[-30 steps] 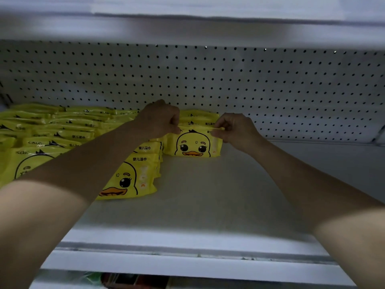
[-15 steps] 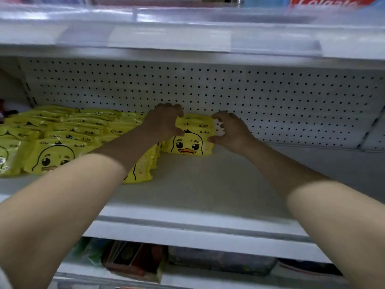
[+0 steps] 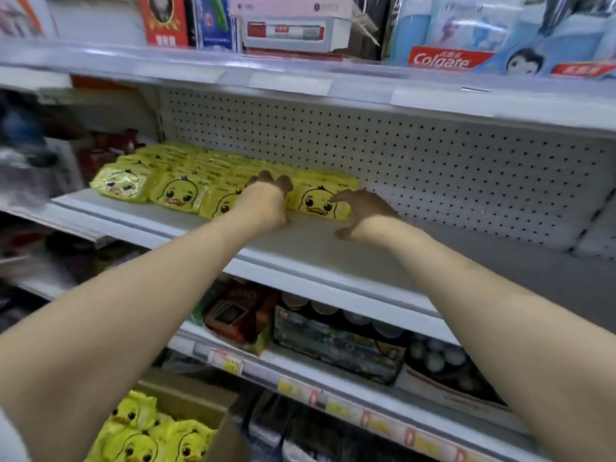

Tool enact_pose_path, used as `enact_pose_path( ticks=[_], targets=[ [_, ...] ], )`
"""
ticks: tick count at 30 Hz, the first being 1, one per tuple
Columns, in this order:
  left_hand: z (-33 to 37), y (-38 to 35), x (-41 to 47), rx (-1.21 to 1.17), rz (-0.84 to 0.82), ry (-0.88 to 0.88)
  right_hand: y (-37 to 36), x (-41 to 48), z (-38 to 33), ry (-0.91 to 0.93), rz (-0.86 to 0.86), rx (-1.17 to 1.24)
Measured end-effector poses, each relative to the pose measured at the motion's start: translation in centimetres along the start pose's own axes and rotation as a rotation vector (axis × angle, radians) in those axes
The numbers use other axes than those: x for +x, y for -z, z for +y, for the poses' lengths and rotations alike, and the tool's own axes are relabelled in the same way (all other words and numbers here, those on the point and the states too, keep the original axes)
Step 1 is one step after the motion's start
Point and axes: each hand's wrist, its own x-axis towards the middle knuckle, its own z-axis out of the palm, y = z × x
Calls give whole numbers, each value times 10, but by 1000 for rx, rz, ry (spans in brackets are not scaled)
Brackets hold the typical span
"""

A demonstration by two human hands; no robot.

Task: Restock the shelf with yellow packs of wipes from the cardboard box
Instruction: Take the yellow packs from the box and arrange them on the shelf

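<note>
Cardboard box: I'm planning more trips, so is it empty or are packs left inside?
Not empty. The open cardboard box at lower left shows several yellow duck packs inside; how many lie beneath cannot be told.

shop, stocked shelves (image 3: 300,261), price tags (image 3: 230,361)

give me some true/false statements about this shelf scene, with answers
1. The cardboard box holds yellow packs. True.
2. The shelf is packed full to its right end. False: right of the rightmost pack it is bare.
3. A Colgate box sits on the level above. True.
4. The right hand lifts a pack in the air. False: it holds nothing, and the packs on the shelf lie flat.
</note>
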Motion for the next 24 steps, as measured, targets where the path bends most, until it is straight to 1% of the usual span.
enact_pose_path(
  ticks=[2, 4, 8, 13, 18, 24],
  targets=[
    [-4, 3, -35, -2, -6, 13, -3, -23, -14, 29, -18, -9],
    [-8, 5, -69, -4, -47, 36, -8, -47, -27, 68, -47, 10],
    [-25, 15, -128, 57, -104, 153, -22, -79, -57, 187, -87, 1],
    [-64, 25, -193, 143, -141, 280, -49, -100, -108, 298, -130, 70],
    [-107, 19, -238, 151, -159, 365, -79, -108, -162, 396, -149, 123],
    [-170, -4, -261, 169, -195, 408, -133, -98, -219, 440, -251, 111]
  ],
)
